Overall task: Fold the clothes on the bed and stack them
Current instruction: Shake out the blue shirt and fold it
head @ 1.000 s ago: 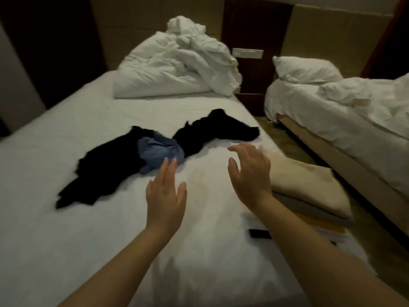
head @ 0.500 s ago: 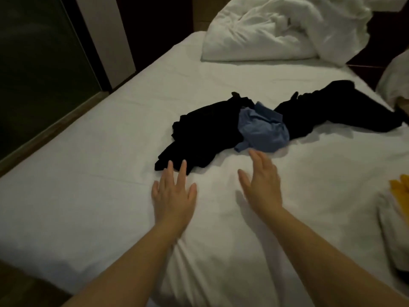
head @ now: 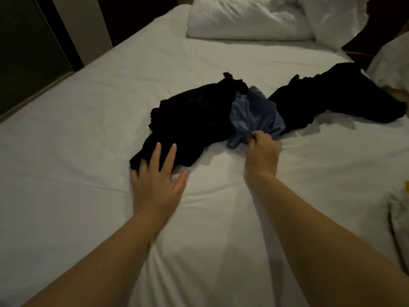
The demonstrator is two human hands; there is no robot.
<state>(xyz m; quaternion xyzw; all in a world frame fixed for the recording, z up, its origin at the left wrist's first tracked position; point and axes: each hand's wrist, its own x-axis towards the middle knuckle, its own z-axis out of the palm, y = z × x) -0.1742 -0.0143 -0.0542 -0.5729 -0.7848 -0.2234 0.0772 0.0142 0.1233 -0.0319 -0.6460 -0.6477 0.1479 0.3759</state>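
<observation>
The clothes lie mid-bed (head: 77,129): a blue garment (head: 254,114) between two black garments (head: 194,116) (head: 332,98). The right hand (head: 262,155) pinches the blue garment's near edge (fingers curled round the fabric). The left hand (head: 156,182) rests with spread, straight fingers on the left black garment's near corner.

The bed (head: 66,151) is covered with a white sheet, creased near its middle; across it lie three crumpled clothes in a row, a black garment (head: 194,116) on the left, a blue garment (head: 254,114) touching it, and another black garment (head: 332,96) on the right; white bedding (head: 243,21) is heaped at the head.
</observation>
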